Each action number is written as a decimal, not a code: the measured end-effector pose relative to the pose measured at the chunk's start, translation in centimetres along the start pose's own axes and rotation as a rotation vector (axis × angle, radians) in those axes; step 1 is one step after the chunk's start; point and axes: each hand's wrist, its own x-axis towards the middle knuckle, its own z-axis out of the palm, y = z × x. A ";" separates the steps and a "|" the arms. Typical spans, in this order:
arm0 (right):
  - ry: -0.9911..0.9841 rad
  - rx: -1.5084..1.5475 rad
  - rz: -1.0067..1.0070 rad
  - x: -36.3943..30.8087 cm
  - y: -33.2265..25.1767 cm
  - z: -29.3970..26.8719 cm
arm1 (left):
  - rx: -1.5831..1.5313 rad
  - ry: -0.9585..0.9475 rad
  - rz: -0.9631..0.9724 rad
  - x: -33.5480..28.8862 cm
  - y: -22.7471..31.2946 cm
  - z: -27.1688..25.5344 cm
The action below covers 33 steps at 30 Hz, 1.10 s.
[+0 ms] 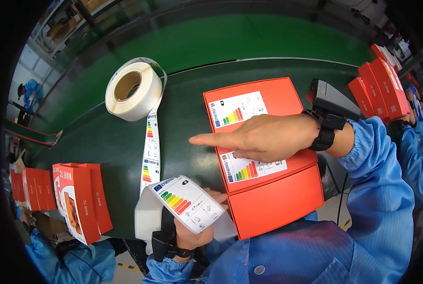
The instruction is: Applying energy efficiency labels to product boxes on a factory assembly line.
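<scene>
My right hand (pixel 268 137) lies palm down over a row of red boxes (pixel 287 92), fingers stretched out and the index finger reaching past their left edge. Two white energy labels with coloured bars are on the boxes: one label (pixel 237 109) above the hand, another label (pixel 263 171) partly under it. The nearest red box (pixel 277 203) shows a plain face. Low in the middle, my left hand (pixel 195 236) holds the end of a label strip (pixel 185 201) from behind; the strip hides most of its fingers. This strip runs back to a white label roll (pixel 133 90).
Red boxes (pixel 81 203) stand at the left on the dark green table (pixel 188 104), with more red boxes (pixel 379 90) at the far right. Co-workers in blue sleeves are on both sides. A black device (pixel 332 99) is strapped at my right wrist.
</scene>
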 end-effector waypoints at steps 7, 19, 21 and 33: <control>0.006 -0.020 -0.010 0.2 0.3 0.0 | 0.136 -0.003 0.075 1.2 0.3 0.7; 0.019 -0.097 0.008 0.5 0.3 0.3 | -0.016 -0.190 -0.110 -0.7 -1.7 0.8; 0.029 -0.098 0.013 0.5 0.2 0.3 | 0.044 -0.120 -0.040 0.0 -1.0 1.1; 0.176 -0.613 -0.016 0.1 -1.9 2.0 | 0.302 -0.043 0.228 1.5 -0.1 0.9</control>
